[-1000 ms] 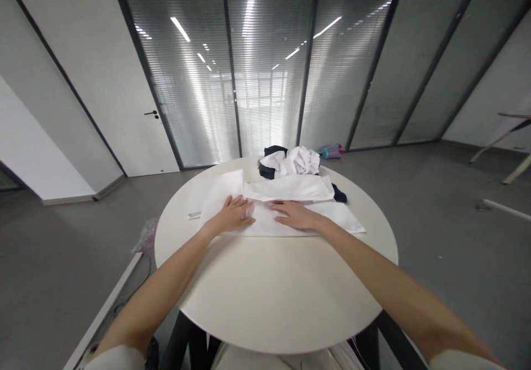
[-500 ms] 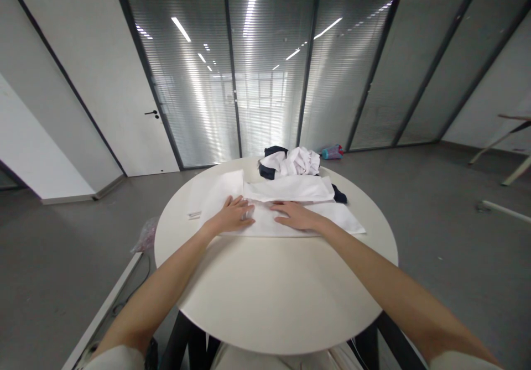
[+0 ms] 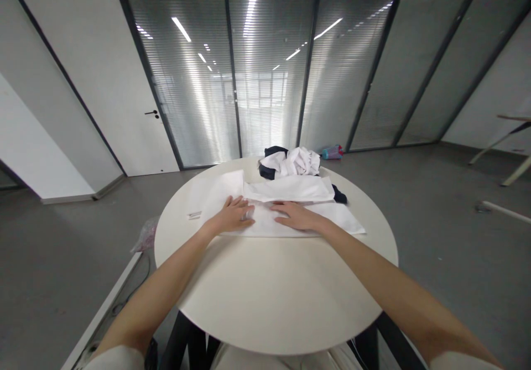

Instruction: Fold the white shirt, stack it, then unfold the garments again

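Note:
A white garment (image 3: 290, 189), partly folded over itself, lies spread across the round table. My left hand (image 3: 233, 215) rests flat on its left part, fingers apart and pointing away from me. On the middle of the cloth lies my right hand (image 3: 295, 216), palm down with fingers stretched toward the left. Neither hand grips the fabric. A dark piece of cloth (image 3: 339, 195) sticks out at the garment's right side. The cloth beneath both palms is hidden.
Behind the garment sits a crumpled heap of white and dark clothes (image 3: 296, 162). Small thin items (image 3: 193, 215) lie at the left of the round table (image 3: 282, 298). A blue and red object (image 3: 332, 152) is on the floor, and a plastic bag (image 3: 146, 236) lies left of the table.

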The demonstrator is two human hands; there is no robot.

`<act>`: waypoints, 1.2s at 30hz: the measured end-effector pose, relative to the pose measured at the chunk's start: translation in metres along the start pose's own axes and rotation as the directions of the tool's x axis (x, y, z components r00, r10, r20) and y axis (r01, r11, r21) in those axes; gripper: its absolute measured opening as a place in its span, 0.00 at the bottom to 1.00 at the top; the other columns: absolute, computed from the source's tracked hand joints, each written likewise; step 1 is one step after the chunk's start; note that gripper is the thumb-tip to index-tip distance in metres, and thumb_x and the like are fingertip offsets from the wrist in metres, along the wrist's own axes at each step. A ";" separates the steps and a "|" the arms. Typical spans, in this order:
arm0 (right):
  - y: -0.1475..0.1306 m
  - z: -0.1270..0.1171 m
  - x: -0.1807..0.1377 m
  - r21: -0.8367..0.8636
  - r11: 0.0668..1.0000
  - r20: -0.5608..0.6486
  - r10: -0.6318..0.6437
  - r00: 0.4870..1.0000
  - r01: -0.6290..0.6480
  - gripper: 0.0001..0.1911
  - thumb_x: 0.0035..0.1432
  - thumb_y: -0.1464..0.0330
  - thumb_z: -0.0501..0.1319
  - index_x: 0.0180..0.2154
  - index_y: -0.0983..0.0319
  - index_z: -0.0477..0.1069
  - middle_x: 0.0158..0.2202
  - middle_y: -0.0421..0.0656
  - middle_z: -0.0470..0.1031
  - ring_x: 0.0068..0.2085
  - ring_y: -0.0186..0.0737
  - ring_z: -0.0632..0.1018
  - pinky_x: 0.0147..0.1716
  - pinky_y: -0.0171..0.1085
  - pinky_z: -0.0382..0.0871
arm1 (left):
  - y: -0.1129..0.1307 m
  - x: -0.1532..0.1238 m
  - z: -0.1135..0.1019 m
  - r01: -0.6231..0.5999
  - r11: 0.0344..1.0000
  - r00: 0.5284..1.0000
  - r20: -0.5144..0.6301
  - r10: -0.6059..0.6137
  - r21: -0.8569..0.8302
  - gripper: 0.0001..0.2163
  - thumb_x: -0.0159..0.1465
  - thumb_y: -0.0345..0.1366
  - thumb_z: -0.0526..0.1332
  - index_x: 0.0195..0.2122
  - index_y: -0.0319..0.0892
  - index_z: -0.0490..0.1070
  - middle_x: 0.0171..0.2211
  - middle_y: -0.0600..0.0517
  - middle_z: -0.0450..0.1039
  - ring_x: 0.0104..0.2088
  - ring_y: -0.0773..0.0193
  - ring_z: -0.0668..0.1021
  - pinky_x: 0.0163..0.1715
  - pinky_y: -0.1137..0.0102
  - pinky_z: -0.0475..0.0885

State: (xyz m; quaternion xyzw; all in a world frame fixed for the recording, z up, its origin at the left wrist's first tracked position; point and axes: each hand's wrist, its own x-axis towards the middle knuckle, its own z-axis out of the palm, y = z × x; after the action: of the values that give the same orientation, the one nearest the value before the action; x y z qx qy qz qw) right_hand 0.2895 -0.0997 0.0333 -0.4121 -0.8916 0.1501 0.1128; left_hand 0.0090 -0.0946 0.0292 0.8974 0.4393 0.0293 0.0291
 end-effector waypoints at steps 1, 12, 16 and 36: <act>0.000 0.000 0.000 -0.003 1.000 0.004 0.004 1.000 -0.004 0.27 0.66 0.56 0.56 0.62 0.59 0.68 0.64 0.52 0.67 0.60 0.58 0.71 0.60 0.54 0.62 | 0.000 0.000 0.000 -0.002 1.000 1.000 -0.001 0.002 0.001 0.23 0.69 0.50 0.55 0.63 0.49 0.63 0.67 0.45 0.61 0.70 0.47 0.55 0.67 0.45 0.45; -0.003 -0.002 -0.001 0.004 1.000 0.007 0.010 1.000 -0.010 0.26 0.66 0.57 0.57 0.62 0.59 0.68 0.64 0.51 0.67 0.61 0.58 0.70 0.61 0.54 0.62 | 0.000 -0.001 0.000 -0.010 1.000 1.000 -0.003 0.010 -0.010 0.24 0.70 0.50 0.55 0.63 0.46 0.64 0.67 0.42 0.60 0.70 0.46 0.55 0.67 0.44 0.44; -0.001 -0.001 0.000 0.015 1.000 -0.007 0.008 1.000 -0.008 0.26 0.65 0.57 0.57 0.61 0.57 0.69 0.64 0.50 0.67 0.61 0.57 0.71 0.61 0.54 0.62 | -0.001 0.000 0.002 -0.011 1.000 1.000 -0.022 0.011 -0.023 0.23 0.69 0.50 0.55 0.62 0.48 0.64 0.67 0.43 0.61 0.70 0.47 0.55 0.67 0.44 0.44; 0.003 0.002 0.001 -0.002 1.000 -0.008 -0.008 1.000 0.008 0.26 0.66 0.57 0.57 0.62 0.59 0.68 0.64 0.52 0.67 0.60 0.58 0.71 0.60 0.55 0.62 | -0.001 0.000 0.000 -0.022 0.999 0.999 -0.032 0.020 -0.033 0.22 0.69 0.49 0.56 0.61 0.48 0.65 0.66 0.44 0.62 0.70 0.47 0.57 0.67 0.44 0.45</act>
State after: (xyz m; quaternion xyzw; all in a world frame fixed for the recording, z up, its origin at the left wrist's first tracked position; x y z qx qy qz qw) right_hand 0.2901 -0.0977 0.0309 -0.4093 -0.8928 0.1474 0.1165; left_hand 0.0076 -0.0941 0.0291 0.9008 0.4297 0.0512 0.0367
